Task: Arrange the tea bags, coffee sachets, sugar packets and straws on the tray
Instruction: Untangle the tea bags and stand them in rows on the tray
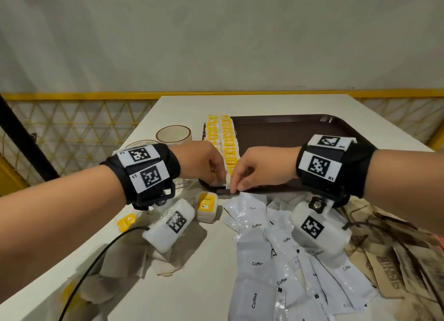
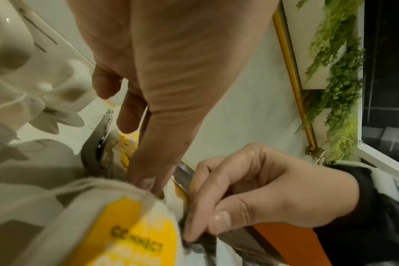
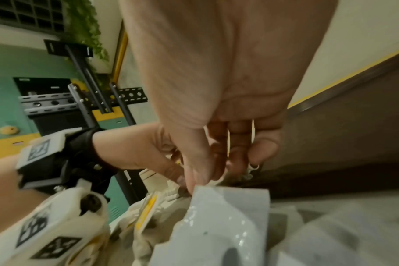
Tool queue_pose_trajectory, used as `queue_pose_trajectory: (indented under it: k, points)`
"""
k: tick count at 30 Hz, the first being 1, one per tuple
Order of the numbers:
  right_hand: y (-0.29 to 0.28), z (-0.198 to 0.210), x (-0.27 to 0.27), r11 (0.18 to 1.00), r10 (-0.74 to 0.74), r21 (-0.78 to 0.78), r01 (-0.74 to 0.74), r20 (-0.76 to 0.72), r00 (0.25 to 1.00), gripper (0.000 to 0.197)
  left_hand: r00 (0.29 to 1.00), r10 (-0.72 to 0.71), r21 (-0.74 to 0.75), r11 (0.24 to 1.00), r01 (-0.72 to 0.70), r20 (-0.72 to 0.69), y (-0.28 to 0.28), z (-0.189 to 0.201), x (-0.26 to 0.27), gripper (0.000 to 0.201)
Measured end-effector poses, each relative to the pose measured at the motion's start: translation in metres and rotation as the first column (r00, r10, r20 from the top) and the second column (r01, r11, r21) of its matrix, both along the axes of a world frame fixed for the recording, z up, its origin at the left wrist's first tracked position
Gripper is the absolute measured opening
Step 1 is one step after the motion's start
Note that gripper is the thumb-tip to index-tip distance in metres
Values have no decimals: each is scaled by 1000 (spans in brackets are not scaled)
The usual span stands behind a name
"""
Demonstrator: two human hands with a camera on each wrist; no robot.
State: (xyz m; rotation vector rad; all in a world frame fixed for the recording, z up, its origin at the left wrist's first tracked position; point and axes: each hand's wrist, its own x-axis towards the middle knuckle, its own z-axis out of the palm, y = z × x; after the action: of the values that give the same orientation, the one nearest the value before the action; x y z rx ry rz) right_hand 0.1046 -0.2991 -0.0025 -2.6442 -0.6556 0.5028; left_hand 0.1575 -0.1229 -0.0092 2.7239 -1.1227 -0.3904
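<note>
A dark brown tray lies at the table's far right. Two rows of yellow-tagged tea bags run along its left side. Both hands meet at the tray's near left corner. My left hand curls down over a tea bag at the end of the rows, its index fingertip on the bag. My right hand pinches thumb and index together at the same bag by the tray's front rim; the contact is partly hidden. White coffee sachets and brown sugar packets lie loose in front. No straws show.
A loose yellow-tagged tea bag sits just before the tray corner. More tea bags lie at the near left, crossed by a black cable. Two cream cups stand left of the tray. The tray's right part is bare.
</note>
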Motion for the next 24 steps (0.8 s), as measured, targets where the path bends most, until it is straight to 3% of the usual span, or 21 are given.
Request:
queue_pose_trajectory:
  k: [5,9,14,19,24]
  points:
    - [11,-6,6,997,42,-65,-42,-4,999,19,999,-42,84,996,41,12,-2,-2,4,15]
    - [11,-5,10,1000,-18,-22,18,9,1000,20,999,-32,76,997,33,-9,0,-4,5,17]
    - [6,-5,12,996,-19,-86,19,7,1000,22,997,-27,21,999,29,-76,3,-4,5,15]
    - [4,-9,10,997,-13,-81,15,24,1000,25,993,122,-118,986,-120,9,5,-1,5,7]
    - [-1,-8,10,997,-73,24,75,-59,996,25,959,267,-63,963,-262,100,-3,-2,3,24]
